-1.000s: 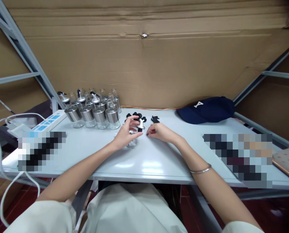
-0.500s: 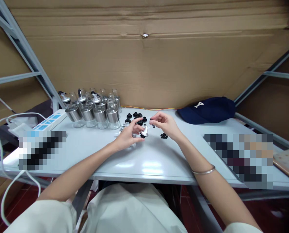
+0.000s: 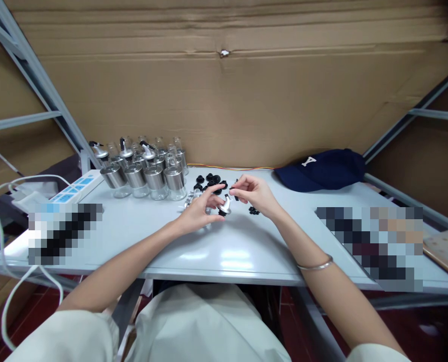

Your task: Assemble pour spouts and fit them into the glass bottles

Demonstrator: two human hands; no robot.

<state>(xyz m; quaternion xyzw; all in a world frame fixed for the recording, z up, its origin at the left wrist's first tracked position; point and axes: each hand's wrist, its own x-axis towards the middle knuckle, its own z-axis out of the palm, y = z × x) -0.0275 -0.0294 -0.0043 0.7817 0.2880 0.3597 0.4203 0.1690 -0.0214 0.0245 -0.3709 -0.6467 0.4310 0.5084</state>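
My left hand (image 3: 199, 210) is closed round a silver pour spout (image 3: 225, 205) with a black base, holding it above the table. The spout's curved neck points up between thumb and fingers. My right hand (image 3: 256, 194) pinches a small black part (image 3: 232, 188) close to the spout's tip; its exact shape is too small to make out. Behind my hands lie several black stoppers (image 3: 209, 178). Several more silver spouts (image 3: 188, 202) are partly hidden by my left hand. A cluster of tiny black pieces (image 3: 253, 210) lies below my right hand.
Glass bottles with steel sleeves (image 3: 155, 178) stand in rows at the back left, three topped with spouts. A white power strip (image 3: 77, 187) is left of them. A navy cap (image 3: 322, 171) lies back right. Blurred-out items lie at both sides of the white table (image 3: 269, 261).
My right hand has moved slightly left, bringing the small black part nearer the spout. The spout in my left hand is turned slightly.
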